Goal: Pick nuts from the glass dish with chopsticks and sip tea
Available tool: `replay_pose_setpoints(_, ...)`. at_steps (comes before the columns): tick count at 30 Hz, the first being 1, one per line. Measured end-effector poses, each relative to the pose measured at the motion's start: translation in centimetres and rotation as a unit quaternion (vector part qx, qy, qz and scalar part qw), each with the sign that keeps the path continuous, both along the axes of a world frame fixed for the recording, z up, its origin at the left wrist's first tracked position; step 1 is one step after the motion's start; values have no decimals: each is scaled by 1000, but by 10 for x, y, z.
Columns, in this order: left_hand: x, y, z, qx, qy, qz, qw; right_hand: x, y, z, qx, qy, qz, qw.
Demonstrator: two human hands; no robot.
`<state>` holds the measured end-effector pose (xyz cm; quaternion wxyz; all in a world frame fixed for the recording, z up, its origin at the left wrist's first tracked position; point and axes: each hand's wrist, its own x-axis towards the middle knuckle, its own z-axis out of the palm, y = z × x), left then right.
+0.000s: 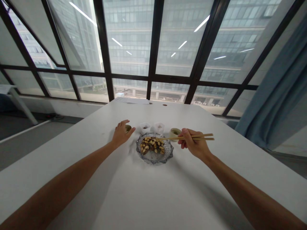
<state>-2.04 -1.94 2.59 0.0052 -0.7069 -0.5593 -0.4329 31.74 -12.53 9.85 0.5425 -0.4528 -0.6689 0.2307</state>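
Note:
A clear glass dish with a scalloped rim holds a mix of pale nuts or seeds and darker pieces, too small to name exactly. My right hand grips a pair of wooden chopsticks, their tips reaching left over the pile. My left hand curves around a small olive-coloured bowl, thumb on the near side and fingers on the far side; the hand hides part of it. Behind the dish stand two small white cups, the left cup with dark bits inside and the right cup with pale contents.
A small yellow-green bowl stands right of the cups, near my right hand. Papers lie at the far edge of the white table. Large windows are beyond, with a blue curtain on the right.

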Motion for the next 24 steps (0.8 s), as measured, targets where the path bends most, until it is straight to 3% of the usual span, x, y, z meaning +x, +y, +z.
replay_pose_setpoints(6, -1, 5, -10, -13, -86, 7, 996, -2, -1, -5, -15, -3, 27, 1000)
replay_pose_setpoints(14, -3, 4, -14, -19, -118, 0, 993, -5, 6, -10, -37, 48, 33, 998)
replay_pose_setpoints(19, 2, 5, -14, -43, -125, 6, 991, 2, 6, -18, -31, 144, -5, 989)
replay_pose_setpoints(24, 2, 6, -20, -77, -151, -17, 985, 12, 12, -45, -102, 281, -17, 954)
